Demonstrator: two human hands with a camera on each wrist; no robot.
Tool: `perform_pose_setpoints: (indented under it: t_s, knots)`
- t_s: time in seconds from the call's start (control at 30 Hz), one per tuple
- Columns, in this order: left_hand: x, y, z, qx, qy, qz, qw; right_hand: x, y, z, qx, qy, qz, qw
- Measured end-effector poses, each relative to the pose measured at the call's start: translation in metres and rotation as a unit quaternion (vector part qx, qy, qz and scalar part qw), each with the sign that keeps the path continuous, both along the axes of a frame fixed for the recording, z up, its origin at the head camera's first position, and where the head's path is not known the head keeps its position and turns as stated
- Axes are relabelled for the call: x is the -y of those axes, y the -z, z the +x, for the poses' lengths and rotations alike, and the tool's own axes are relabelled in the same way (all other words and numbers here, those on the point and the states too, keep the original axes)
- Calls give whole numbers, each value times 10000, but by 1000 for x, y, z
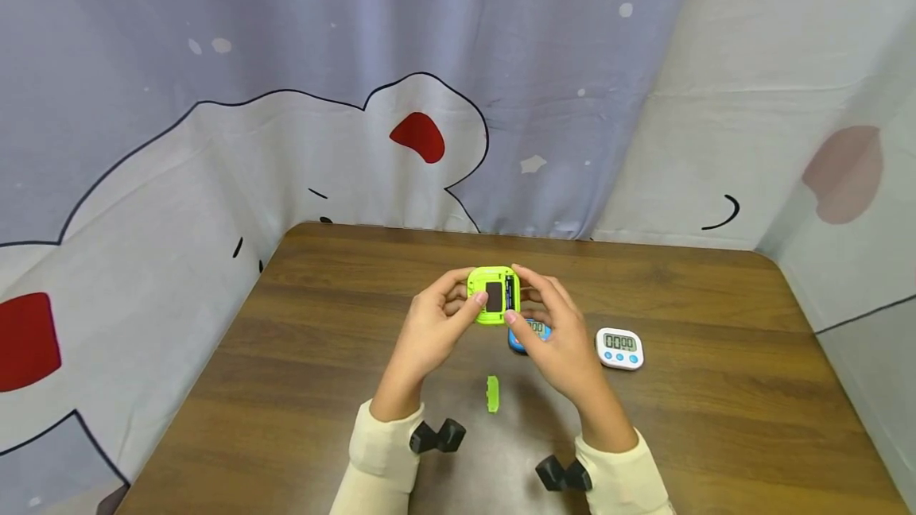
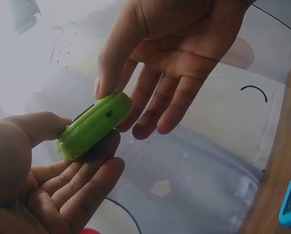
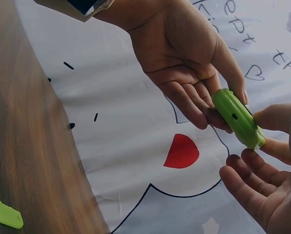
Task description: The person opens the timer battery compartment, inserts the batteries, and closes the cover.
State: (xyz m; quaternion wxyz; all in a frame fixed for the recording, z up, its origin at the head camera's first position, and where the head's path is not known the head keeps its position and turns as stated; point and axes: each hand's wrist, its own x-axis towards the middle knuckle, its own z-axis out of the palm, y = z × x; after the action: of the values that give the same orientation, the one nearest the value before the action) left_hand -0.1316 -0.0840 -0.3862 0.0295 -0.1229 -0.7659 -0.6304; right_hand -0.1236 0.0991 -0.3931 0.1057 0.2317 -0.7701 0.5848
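Both hands hold a lime-green digital timer (image 1: 475, 284) above the table, its back turned up toward the head camera. A dark battery (image 1: 510, 292) lies in the uncovered slot along the timer's right side. My left hand (image 1: 432, 326) grips the left edge, thumb on the back and fingers beneath. On the right edge, my right hand (image 1: 561, 348) pinches the case, with its thumb by the battery's lower end. Seen edge-on in the left wrist view, the green timer (image 2: 94, 124) sits between both thumbs and fingers. The green battery cover (image 1: 492, 394) lies on the table below the hands.
A blue timer (image 1: 540, 332) lies behind the right hand, partly hidden by it. To its right is a white timer (image 1: 619, 349) showing 00:00. The wooden table (image 1: 322, 356) meets a printed curtain (image 1: 544, 86) at its back edge.
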Motion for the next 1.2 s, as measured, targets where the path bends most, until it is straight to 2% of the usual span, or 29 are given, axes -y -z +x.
perform_pose_setpoints:
  t_s: [0.13, 0.4, 0.73, 1.0, 1.2]
  knots:
    - [2, 0, 1, 16, -57, 27, 10000, 1, 1, -1, -32, -73, 49, 10000]
    - [6, -2, 4, 16, 7, 105, 9999, -4, 31, -16, -72, -220, 284, 9993]
    - [5, -3, 6, 25, 172, 184, 9997, -15, 34, -9, -89, -376, 827, 9958]
    - [4, -6, 6, -82, 144, 48, 9999, -23, 43, -4, -15, -390, 1552, 9871]
    - [6, -8, 6, -58, 146, 139, 9998, -22, 61, -3, 240, -647, 2072, 9759]
